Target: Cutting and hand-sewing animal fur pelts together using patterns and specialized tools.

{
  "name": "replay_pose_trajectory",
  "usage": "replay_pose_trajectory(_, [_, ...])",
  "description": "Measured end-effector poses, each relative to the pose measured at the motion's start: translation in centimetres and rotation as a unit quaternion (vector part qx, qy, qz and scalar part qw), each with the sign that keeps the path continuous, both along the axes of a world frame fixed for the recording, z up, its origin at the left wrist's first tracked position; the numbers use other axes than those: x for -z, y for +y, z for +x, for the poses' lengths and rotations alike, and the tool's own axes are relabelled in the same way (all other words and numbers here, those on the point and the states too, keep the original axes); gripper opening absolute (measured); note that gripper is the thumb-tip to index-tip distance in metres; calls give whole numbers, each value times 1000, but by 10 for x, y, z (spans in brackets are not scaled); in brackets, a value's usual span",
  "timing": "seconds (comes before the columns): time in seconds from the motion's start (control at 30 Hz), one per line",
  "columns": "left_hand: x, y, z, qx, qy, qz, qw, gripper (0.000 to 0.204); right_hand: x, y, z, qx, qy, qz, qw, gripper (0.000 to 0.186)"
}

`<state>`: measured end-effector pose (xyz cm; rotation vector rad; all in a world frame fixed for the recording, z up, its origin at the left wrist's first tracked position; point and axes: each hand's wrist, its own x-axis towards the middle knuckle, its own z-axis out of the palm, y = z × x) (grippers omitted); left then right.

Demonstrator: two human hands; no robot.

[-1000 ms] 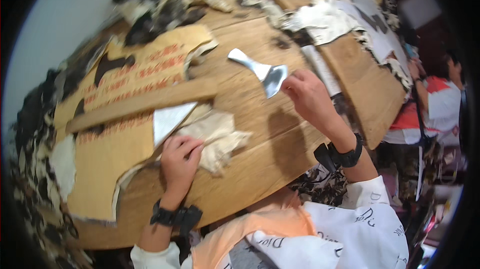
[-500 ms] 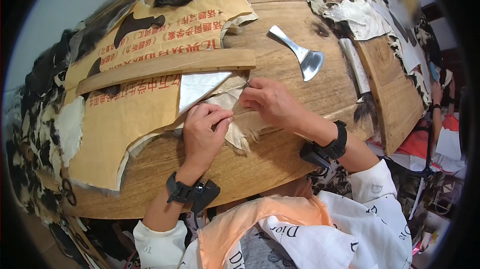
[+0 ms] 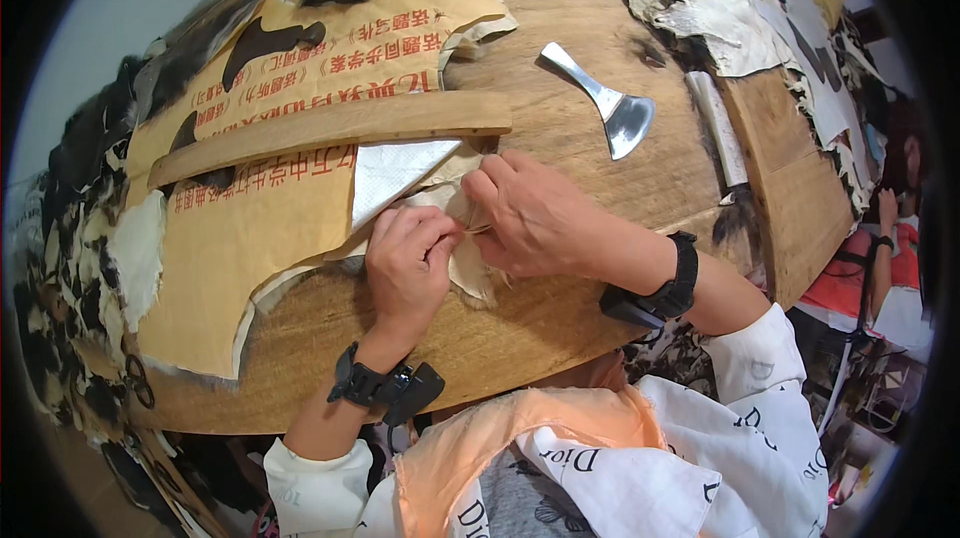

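Note:
Both hands meet over a pale cream piece of hide [image 3: 470, 276] near the middle of the wooden board. My left hand [image 3: 410, 263] pinches its edge between thumb and fingers. My right hand [image 3: 535, 220], back upward, is closed at the same spot, fingertips almost touching the left ones. Whatever small thing it may pinch, such as a needle or thread, is hidden. Left of the hands lies a large tan paper pattern [image 3: 230, 268] with red print, over a hide. A wooden bar [image 3: 340, 135] rests across it, with a white woven sheet [image 3: 390, 176] showing below.
A fan-bladed metal hand knife [image 3: 603, 98] lies on the board [image 3: 580, 28] beyond my right hand. Black-and-white fur scraps [image 3: 90, 288] heap at the left, and black scissors [image 3: 138, 380] lie near the left edge. Another plank [image 3: 780, 158] and pale hides [image 3: 725, 33] are right; a co-worker's arm [image 3: 882, 258] shows beyond.
My right hand has come down and left toward my left hand, turning its back more upward. My left hand stays pinched on the hide. The other person's arm at the right has shifted.

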<state>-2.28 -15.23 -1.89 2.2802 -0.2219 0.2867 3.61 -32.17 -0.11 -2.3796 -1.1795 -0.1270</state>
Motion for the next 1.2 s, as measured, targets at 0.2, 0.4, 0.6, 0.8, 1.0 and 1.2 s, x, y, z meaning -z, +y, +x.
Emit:
replay_pose_trajectory(0.2, [3, -1, 1, -3, -10, 7, 1000, 14, -1, 6, -4, 13, 25, -48, 998, 40])
replay_pose_trajectory(0.4, [4, -1, 2, -27, -13, -8, 1000, 17, 5, 13, -5, -48, -40, -61, 996, 36])
replay_pose_trajectory(0.6, [6, 1, 3, -34, -18, -39, 998, 15, -2, 0, -21, -35, -229, -82, 969, 25])
replay_pose_trajectory(0.8, [6, 1, 3, -24, -17, -30, 999, 15, -4, 3, -11, -178, -171, -57, 967, 23])
replay_pose_trajectory(1.0, [3, 2, 2, -16, -18, -14, 1000, 15, -29, -4, -13, -133, 24, 127, 983, 15])
replay_pose_trajectory(1.2, [-2, 1, 2, 25, -3, -6, 1000, 22, -71, -112, 12, 113, 485, 491, 714, 21])
